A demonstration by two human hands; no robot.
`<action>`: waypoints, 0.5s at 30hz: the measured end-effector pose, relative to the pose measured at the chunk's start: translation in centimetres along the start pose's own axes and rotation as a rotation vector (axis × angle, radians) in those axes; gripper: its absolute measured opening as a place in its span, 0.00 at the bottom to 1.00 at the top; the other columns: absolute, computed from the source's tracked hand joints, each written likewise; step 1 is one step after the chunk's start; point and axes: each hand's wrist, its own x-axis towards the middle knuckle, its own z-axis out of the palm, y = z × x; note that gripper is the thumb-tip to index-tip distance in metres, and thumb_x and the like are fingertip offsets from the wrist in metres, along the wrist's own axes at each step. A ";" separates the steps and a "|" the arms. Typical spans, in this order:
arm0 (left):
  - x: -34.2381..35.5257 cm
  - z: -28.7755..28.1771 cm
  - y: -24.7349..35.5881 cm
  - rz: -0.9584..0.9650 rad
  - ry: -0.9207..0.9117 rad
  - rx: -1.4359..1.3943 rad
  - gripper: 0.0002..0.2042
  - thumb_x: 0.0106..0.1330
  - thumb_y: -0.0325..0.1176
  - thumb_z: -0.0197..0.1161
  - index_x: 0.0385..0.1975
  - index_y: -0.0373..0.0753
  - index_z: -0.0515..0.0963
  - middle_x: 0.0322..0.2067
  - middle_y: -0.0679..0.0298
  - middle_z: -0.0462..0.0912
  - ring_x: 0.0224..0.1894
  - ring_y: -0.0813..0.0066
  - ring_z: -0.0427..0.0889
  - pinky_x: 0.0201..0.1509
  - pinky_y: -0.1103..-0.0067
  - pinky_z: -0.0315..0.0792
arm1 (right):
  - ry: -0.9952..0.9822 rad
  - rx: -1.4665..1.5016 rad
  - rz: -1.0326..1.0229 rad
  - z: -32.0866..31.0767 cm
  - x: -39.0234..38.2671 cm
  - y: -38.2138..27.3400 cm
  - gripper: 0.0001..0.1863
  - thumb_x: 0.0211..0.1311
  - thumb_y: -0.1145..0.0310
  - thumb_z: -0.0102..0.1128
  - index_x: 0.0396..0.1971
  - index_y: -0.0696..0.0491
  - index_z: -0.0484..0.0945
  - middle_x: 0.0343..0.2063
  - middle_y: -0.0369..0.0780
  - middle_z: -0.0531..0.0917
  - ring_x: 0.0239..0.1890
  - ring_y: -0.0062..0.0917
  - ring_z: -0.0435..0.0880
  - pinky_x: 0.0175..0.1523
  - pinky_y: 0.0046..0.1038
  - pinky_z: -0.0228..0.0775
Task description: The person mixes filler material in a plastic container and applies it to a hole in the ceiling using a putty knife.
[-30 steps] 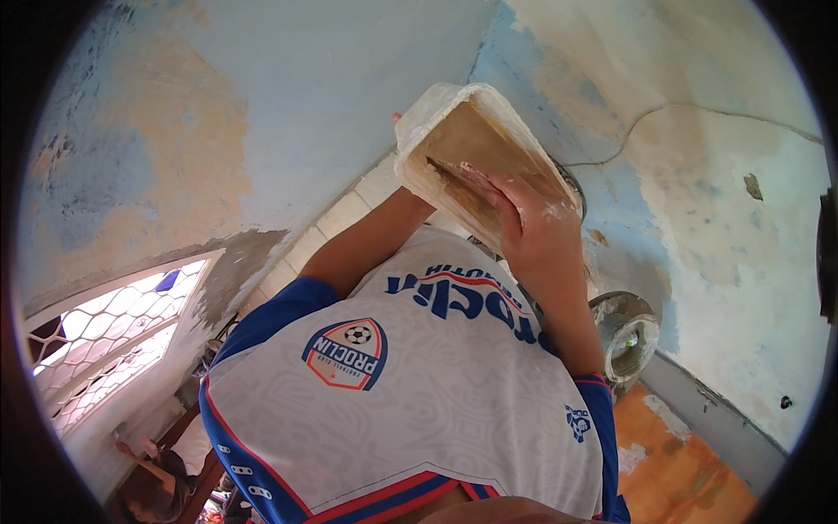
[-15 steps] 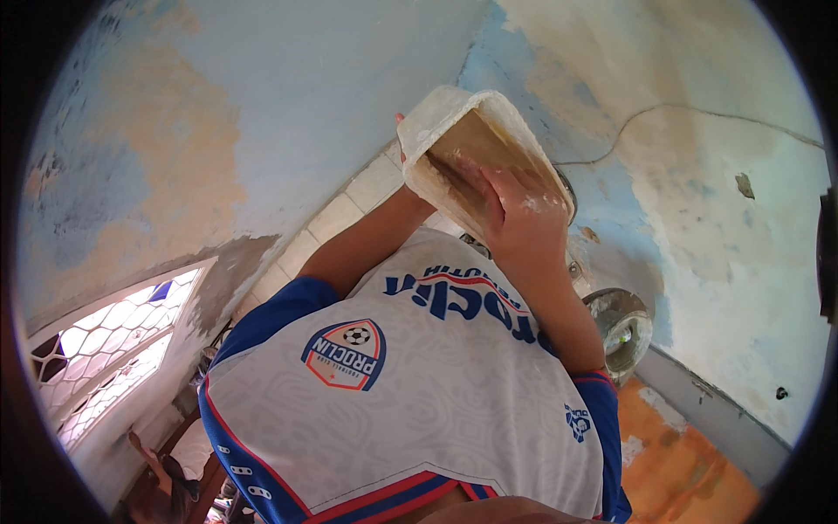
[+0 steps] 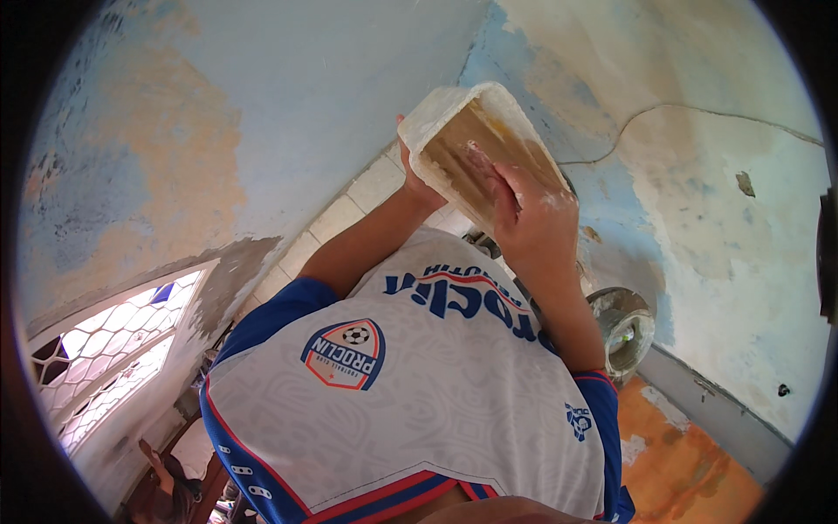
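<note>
Head view, sole entry. Item: shallow rectangular plastic tub (image 3: 476,144), whitish and translucent, its brown-smeared inside turned toward the camera, raised in front of the person's chest. Left hand (image 3: 417,179): behind and beneath the tub's near edge, mostly hidden, thumb just showing at the rim; it appears clamped on that edge as the support, so the tub stays tilted and steady. Right hand (image 3: 532,218): laid on the tub's lower right part, fingers (image 3: 482,162) stretched together into its interior and pressed flat on the brown surface, dusted white; whether anything lies under them cannot be told. Beyond the hands: a patchy blue and tan plastered wall (image 3: 288,105) with a row of pale tiles (image 3: 349,210). Below the right forearm: a round metal bowl (image 3: 624,327) above an orange floor (image 3: 690,454). Far left of the left arm: a latticed window (image 3: 105,358).
</note>
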 end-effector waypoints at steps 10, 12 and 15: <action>-0.3 -0.7 1.2 0.066 -0.003 0.094 0.50 0.63 0.82 0.34 0.76 0.49 0.59 0.74 0.58 0.62 0.73 0.54 0.63 0.77 0.56 0.58 | 0.087 -0.180 0.039 1.1 0.8 -0.5 0.10 0.62 0.71 0.64 0.42 0.54 0.84 0.34 0.48 0.88 0.33 0.47 0.87 0.40 0.43 0.78; -0.4 -1.0 1.2 0.068 -0.007 0.099 0.50 0.64 0.82 0.34 0.76 0.48 0.59 0.74 0.58 0.63 0.73 0.54 0.64 0.77 0.56 0.57 | 0.013 -0.236 0.065 1.6 0.8 -0.8 0.10 0.62 0.71 0.63 0.42 0.54 0.84 0.34 0.48 0.88 0.33 0.47 0.87 0.41 0.43 0.78; -0.7 -1.3 1.4 0.058 0.010 0.027 0.50 0.63 0.82 0.35 0.75 0.48 0.60 0.73 0.57 0.63 0.73 0.54 0.65 0.77 0.57 0.57 | 0.009 -0.223 0.074 1.5 1.1 -1.5 0.09 0.63 0.71 0.63 0.42 0.54 0.84 0.34 0.48 0.88 0.34 0.47 0.87 0.41 0.43 0.78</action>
